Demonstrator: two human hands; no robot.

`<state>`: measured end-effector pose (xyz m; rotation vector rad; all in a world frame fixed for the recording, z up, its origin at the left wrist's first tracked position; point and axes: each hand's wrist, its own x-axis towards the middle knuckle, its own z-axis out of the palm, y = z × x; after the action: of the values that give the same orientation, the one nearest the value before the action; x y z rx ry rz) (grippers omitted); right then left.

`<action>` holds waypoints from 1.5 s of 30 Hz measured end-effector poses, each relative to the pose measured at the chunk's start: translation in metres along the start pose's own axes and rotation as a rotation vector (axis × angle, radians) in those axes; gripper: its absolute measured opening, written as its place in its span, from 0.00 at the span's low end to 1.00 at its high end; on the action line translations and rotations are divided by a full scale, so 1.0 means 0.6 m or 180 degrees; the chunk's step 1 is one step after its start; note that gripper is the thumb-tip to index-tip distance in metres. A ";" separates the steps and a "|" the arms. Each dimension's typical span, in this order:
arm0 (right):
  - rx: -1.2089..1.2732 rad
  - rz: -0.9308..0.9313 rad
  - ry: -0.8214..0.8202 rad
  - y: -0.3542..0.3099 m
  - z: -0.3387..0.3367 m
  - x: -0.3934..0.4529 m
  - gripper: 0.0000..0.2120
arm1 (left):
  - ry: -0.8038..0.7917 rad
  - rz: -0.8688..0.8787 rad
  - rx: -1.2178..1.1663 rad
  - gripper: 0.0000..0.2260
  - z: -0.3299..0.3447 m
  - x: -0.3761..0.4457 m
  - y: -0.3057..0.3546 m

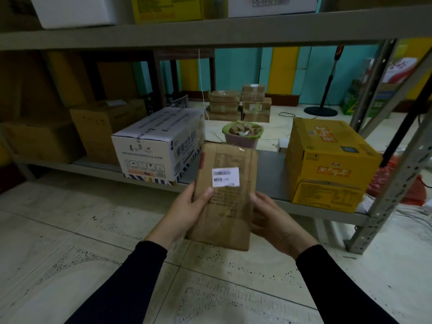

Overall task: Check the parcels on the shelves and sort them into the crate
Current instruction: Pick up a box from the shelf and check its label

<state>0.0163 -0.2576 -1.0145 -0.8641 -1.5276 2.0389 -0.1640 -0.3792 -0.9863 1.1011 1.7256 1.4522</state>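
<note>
Before the low shelf (275,195), both the left hand (187,206) and right hand (268,213) grip a brown parcel (224,197) label-up for checking, so the next move seemingly calls for finding the crate, unseen nearby.

place: parcel storeroom | signs: metal shelf (268,183) just beyond the hands, cartons on it (white carton (159,146) left, yellow carton (327,160) right) | behind: taped parcels (240,105) stacked on floor
</note>
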 end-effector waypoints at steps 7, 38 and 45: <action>0.0967 0.0359 0.0403 0.004 -0.020 0.014 0.45 | -0.0617 -0.0010 0.0276 0.27 -0.027 0.000 -0.026; -0.0195 -0.0137 0.0026 0.021 -0.009 0.001 0.29 | -0.0578 -0.0164 -0.0291 0.29 -0.026 0.008 -0.036; -0.0074 -0.0340 0.0059 0.015 -0.001 -0.001 0.24 | -0.0352 -0.0307 -0.0369 0.22 -0.019 0.017 -0.040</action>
<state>0.0172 -0.2604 -1.0233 -0.7903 -1.5561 1.9359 -0.1833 -0.3768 -1.0070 1.0040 1.5758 1.3874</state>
